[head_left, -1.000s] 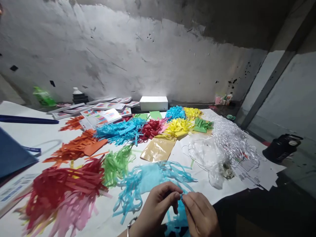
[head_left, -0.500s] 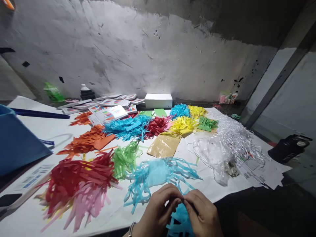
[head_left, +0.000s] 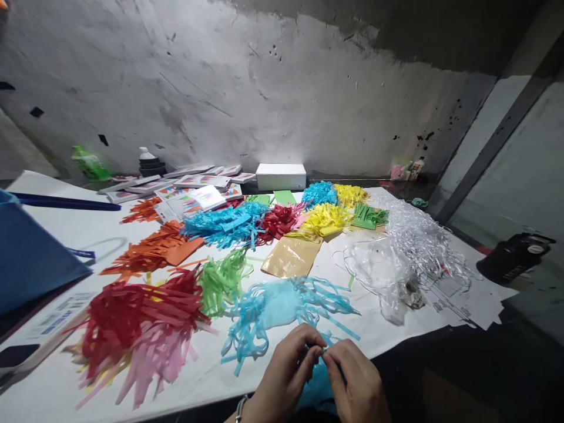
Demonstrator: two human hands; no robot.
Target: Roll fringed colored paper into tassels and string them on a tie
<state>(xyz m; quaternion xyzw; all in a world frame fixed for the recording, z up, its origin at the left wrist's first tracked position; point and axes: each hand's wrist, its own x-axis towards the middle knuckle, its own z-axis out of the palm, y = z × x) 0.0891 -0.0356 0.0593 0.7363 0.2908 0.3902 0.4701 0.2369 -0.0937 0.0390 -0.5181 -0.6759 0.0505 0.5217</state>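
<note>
At the table's front edge, my left hand (head_left: 293, 367) and my right hand (head_left: 355, 376) meet fingertip to fingertip. Both are closed in a pinch on light-blue fringed tissue paper (head_left: 315, 390), which hangs below between them. Its pinched part is mostly covered by my fingers. Just beyond my hands lies another light-blue fringed tissue sheet (head_left: 282, 302), spread flat with its strips fanned to both sides. Light-green fringe (head_left: 224, 279) is to its left, with red fringe (head_left: 145, 311) and pink fringe (head_left: 154, 361) nearer.
A brown packet (head_left: 291, 257) lies mid-table, clear plastic bags (head_left: 374, 270) and silvery tinsel (head_left: 418, 241) to the right. At the back stand a white box (head_left: 281, 177) and flat printed boxes (head_left: 202, 181). A black bottle (head_left: 513, 258) is far right, a blue bag (head_left: 37, 252) left.
The view has shifted slightly. My fingertips have moved a little apart at the pinch, and the blue tissue paper below now sits more behind my hands.
</note>
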